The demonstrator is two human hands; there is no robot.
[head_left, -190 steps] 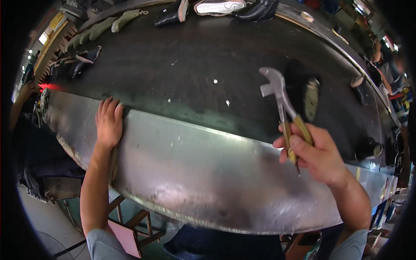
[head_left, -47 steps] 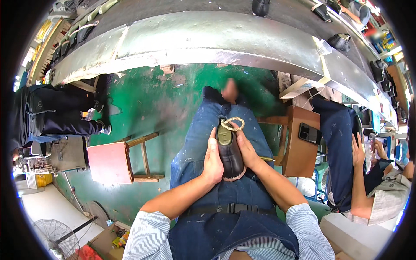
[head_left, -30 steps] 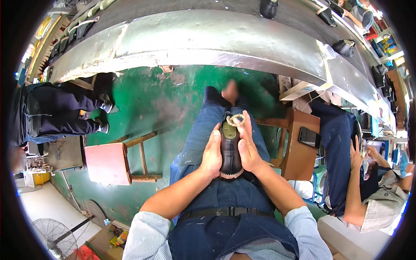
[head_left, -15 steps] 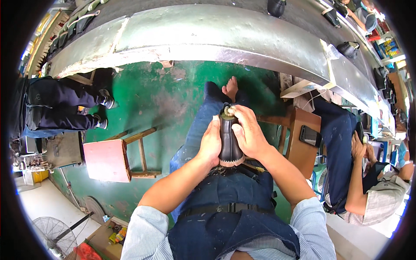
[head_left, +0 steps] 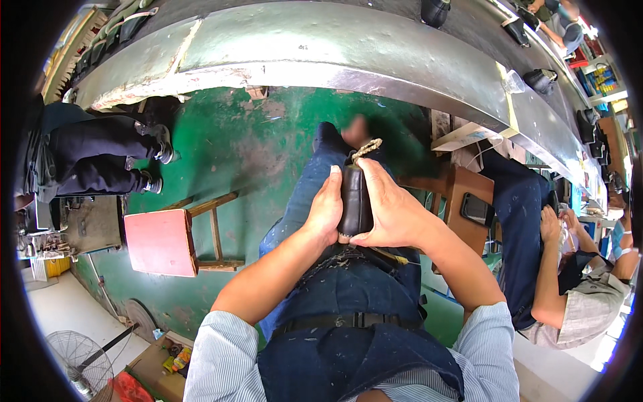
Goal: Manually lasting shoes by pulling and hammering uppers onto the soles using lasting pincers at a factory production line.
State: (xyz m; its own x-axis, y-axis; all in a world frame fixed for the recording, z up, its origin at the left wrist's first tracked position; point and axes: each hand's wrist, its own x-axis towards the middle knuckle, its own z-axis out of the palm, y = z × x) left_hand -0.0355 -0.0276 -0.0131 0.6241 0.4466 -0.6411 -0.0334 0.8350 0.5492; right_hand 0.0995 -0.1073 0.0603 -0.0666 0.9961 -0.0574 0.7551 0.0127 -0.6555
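Note:
A black leather shoe upper (head_left: 355, 201), apparently on a last, stands between my palms above my lap. Its lower end, nearest me, shows a pale ragged edge. From the far end a loop of twisted cord (head_left: 367, 149) sticks out. My left hand (head_left: 325, 209) is pressed along the left side, thumb pointing away from me. My right hand (head_left: 394, 209) wraps the right side, its thumb at the near end and its fingers by the cord. The shoe's underside is hidden from view.
A long metal-faced bench (head_left: 301, 50) crosses ahead, with black shoes (head_left: 435, 12) on it. A pink-topped stool (head_left: 159, 241) stands left; a brown stool (head_left: 469, 201) with a phone stands right. Someone's legs (head_left: 100, 151) are at left, a seated co-worker (head_left: 576, 295) at right. A fan (head_left: 77, 365) is lower left.
The shoe has turned in my hands and the cord loop now stands out from its far end. My right hand has slid from the top down along the right side.

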